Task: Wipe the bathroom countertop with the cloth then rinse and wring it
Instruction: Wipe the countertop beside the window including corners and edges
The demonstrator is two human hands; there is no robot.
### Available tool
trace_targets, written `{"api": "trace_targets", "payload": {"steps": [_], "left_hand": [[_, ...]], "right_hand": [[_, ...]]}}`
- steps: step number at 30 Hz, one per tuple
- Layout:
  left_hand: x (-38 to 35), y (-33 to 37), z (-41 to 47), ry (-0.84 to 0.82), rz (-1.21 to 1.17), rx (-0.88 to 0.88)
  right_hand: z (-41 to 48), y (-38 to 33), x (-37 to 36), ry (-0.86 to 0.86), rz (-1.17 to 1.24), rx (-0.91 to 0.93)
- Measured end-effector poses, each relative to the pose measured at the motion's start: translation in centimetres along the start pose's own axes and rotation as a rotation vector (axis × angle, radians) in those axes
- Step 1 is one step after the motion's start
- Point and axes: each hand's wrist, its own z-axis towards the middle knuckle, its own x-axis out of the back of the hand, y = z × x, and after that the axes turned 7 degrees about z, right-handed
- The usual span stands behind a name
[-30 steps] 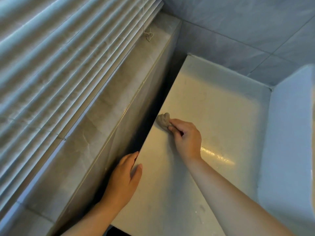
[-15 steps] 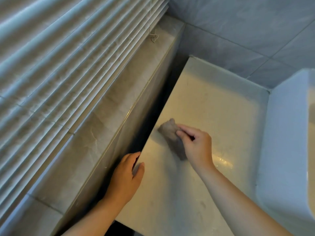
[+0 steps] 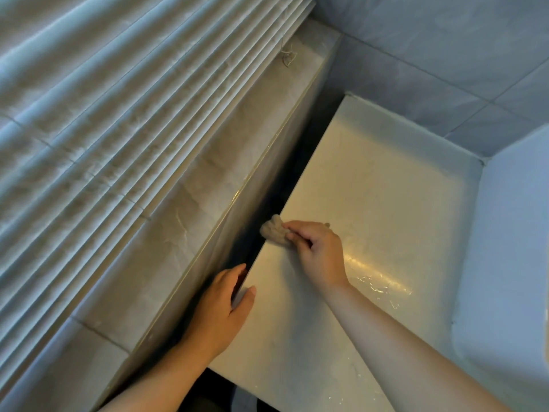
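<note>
beige cloth all bunched up at the left edge of the glossy cream countertop, wet streaks near the middle

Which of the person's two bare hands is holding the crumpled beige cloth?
The right hand grips the crumpled beige cloth at the glossy cream countertop's left edge. The left hand holds no cloth and just rests on that edge, nearer the camera.

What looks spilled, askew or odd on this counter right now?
Nothing damaged. A wet, glinting streak, likely water, lies on the countertop beside the right hand. The cloth is bunched at the counter's left edge, partly over the dark gap.
</note>
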Motion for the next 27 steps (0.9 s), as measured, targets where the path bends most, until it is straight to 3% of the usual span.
{"api": "trace_targets", "payload": {"steps": [6,11,14,19,23,25,27], "left_hand": [[0.3,-0.1,-0.4,-0.010,-0.023,0.015],[0.6,0.2,-0.9,0.010,-0.037,-0.006],[0.6,0.8,-1.1,0.015,-0.004,-0.049],[0.3,2.6,-1.2,0.070,0.133,-0.174],[-0.1,3.9,-0.9,0.051,0.209,-0.210],[-0.3,4.4,-0.7,0.049,0.234,-0.221],[-0.6,4.8,-0.5,0.050,0.253,-0.219]], "right_hand": [[-3.8,0.2,0.3,-0.001,-0.033,0.018],[-5.4,-1.4,2.6,-0.112,0.082,-0.243],[-4.8,-2.2,5.1,0.020,0.248,-0.308],[0.1,-2.3,9.1,0.215,0.225,-0.229],[3.6,-0.4,10.5,0.026,0.189,-0.319],[4.2,1.1,10.3,0.005,0.008,-0.327],[3.8,1.7,9.9,0.179,-0.321,-0.180]]}}
